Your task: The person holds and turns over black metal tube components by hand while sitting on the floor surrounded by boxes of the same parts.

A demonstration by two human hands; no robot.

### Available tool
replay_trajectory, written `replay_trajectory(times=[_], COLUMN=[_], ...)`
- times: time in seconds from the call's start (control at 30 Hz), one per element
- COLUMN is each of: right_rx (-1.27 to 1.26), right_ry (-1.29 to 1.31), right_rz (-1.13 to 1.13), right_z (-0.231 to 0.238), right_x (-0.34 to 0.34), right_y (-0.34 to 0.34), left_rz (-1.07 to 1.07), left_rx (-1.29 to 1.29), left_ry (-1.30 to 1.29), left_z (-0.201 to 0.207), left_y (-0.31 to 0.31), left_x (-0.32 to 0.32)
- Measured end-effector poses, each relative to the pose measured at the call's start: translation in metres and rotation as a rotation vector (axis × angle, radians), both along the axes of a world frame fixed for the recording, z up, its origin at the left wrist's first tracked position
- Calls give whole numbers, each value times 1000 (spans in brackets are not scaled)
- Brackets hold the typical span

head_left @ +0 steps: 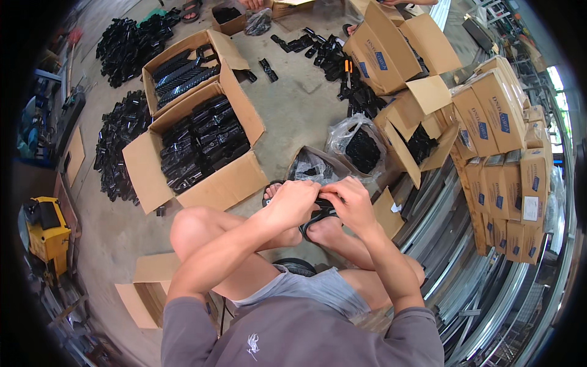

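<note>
Box (223, 186) at 10 o'clock looks near-full; parts (362, 96) at 1 remain; left hand (296, 200), right hand (351, 202): fingers pinched, contents unclear.

This place seems to be a workshop: on the concrete floor (284, 113) there lie heaps of black parts (136, 49), and along its right edge are long metal bars (451, 248) and many stacked cardboard boxes (498, 116).
</note>
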State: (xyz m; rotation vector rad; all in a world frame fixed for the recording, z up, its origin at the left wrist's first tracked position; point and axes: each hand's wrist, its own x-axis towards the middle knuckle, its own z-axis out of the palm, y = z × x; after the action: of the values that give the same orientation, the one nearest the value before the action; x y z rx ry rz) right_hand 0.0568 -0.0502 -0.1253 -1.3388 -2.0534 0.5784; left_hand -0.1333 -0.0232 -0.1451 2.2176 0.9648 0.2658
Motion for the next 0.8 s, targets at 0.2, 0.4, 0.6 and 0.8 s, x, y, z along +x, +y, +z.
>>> replay_trajectory(times=[0.2, 0.4, 0.6, 0.8], right_rx=[60, 31, -211, -1368], right_ry=[-106, -71, 627, 1912], right_rz=[42, -52, -388, -329], right_z=[6, 12, 25, -157], right_x=[2, 2, -18, 15], right_y=[-11, -21, -26, -77], left_rz=[21, 20, 125, 108], left_rx=[-105, -129, -129, -82], left_ry=[-99, -63, -72, 67], left_z=[10, 12, 18, 3], left_y=[1, 0, 3, 15], left_x=[2, 7, -11, 8])
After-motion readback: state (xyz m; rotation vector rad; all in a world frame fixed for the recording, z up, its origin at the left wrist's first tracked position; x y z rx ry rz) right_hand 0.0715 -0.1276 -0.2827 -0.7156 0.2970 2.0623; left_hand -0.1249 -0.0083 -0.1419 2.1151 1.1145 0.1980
